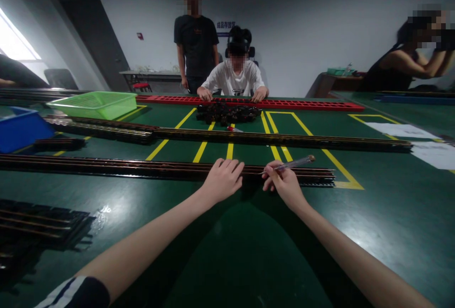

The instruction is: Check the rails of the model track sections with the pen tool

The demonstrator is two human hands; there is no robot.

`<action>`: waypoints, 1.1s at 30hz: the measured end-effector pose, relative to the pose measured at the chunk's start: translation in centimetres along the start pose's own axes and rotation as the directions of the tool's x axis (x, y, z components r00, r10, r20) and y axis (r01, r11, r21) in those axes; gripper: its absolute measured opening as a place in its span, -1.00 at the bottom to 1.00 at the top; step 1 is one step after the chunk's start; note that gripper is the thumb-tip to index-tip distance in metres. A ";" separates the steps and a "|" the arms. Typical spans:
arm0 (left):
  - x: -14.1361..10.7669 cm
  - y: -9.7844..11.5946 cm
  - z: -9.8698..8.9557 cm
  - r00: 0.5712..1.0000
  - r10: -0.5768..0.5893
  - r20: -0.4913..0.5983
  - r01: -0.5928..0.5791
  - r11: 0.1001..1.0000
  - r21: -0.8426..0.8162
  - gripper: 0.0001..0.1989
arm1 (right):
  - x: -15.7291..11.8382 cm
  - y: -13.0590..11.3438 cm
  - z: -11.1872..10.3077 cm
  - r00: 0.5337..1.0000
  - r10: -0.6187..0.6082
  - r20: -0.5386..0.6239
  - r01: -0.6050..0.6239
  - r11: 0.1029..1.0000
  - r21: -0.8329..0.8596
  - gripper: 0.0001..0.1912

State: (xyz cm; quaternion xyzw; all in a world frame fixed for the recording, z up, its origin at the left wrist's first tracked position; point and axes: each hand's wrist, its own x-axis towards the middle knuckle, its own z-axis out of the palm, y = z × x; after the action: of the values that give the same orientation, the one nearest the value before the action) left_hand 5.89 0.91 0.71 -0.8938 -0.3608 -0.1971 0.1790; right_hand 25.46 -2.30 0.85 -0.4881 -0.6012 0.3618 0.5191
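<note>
A long bundle of dark, glossy strips with copper-coloured lines runs across the table in front of me. My left hand lies over it, palm down, with fingers stretched across the top. A little further right, my right hand grips a screwdriver with a clear handle. Its thin shaft points left and down at the strips, between my two hands. Whether the tip touches them I cannot tell. The strips' right end sticks out beyond my right hand.
Beyond lies a second long strip bundle, then a pile of small dark parts and a red slotted rail handled by a seated person. A green basket and blue bin stand left. More strips lie near left.
</note>
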 end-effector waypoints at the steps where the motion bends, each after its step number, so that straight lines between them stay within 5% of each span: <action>1: 0.2 0.1 0.1 1.000 -0.003 0.004 0.003 1.000 -0.006 -0.64 | 0.0 0.0 -0.1 1.000 0.006 0.013 -0.006 1.000 0.004 -0.63; 14: 1.0 0.4 0.5 0.997 -0.070 0.021 0.071 0.995 -0.066 -0.73 | 0.1 0.3 0.1 0.997 0.049 -0.052 -0.043 0.993 0.113 -0.66; 33: 0.9 1.0 0.4 0.991 -0.123 -0.042 0.118 0.987 -0.111 -0.66 | -0.7 -0.2 -0.1 0.985 -0.012 -0.173 0.009 1.000 -0.019 -0.64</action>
State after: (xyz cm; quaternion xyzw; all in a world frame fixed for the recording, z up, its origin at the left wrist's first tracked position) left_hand 7.25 0.94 0.66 -0.8737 -0.3984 -0.2487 0.1268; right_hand 25.53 -3.06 0.91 -0.5191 -0.5597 0.3100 0.5667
